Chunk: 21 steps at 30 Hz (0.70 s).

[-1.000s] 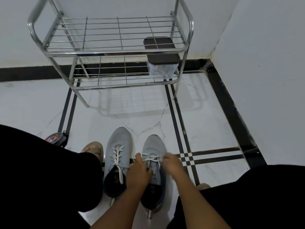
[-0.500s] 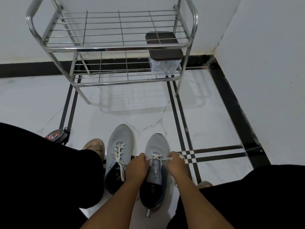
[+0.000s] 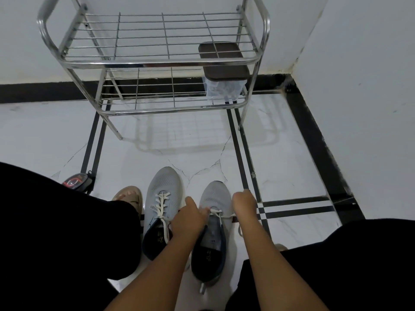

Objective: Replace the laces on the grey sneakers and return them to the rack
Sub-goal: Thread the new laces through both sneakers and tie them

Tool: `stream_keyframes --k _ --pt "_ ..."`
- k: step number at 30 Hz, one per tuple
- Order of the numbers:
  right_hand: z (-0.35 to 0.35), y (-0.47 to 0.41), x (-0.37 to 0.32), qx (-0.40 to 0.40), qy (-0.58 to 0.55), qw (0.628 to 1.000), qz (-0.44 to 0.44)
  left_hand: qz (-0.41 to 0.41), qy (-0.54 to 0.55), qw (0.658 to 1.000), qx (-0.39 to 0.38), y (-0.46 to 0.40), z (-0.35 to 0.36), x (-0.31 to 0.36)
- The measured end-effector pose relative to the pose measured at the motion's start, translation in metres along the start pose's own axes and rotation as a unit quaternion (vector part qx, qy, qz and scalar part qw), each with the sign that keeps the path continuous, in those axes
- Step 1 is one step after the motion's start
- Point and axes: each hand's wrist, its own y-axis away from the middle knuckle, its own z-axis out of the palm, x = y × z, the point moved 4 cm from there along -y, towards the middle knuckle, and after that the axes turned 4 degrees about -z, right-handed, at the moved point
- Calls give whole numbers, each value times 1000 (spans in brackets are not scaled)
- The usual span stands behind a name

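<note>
Grey sneakers sit side by side on the floor before the rack [image 3: 157, 63]. Our left one [image 3: 162, 198] looks laced (ends untied); on the right one [image 3: 214, 212] we pinch the lace [image 3: 221, 215] with left hand [image 3: 189, 217] and right hand [image 3: 243, 204]. Most eyelets, tying and racking remain.

Corner of a room w/ plain white walls [image 3: 359, 63] and a black skirting strip [image 3: 45, 92] along the base. Floor [image 3: 292, 158] is glossy white marble-look tile w/ thin black double lines crossing at right and a wide black border by the right wall; hairline cracks near the middle. Small dark gadget w/ a red face [image 3: 75, 180] lies on the floor at left. Light is soft, even, casting faint grid shadows.
</note>
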Motion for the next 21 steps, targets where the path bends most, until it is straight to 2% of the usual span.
stream_keyframes --k 3,6,9,11,13,17,21 --pt "-9 -1 -21 13 -26 998 -56 28 -76 992 -93 7 12 5" --pt "-1 9 -14 -12 -64 997 -43 18 -38 994 -104 6 14 -2" --pt "16 20 -1 -84 82 991 -72 -30 45 994 -100 -1 10 -16" --pt "30 32 5 -131 179 970 -103 -49 92 989 -106 -4 11 -22" --pt "41 41 8 -142 258 946 -134 -55 121 985 -111 -6 14 -25" --pt "49 45 5 -124 323 920 -182 -63 148 980 -118 -10 19 -29" --pt "50 45 5 -120 339 914 -189 -71 144 980 -118 -11 20 -30"
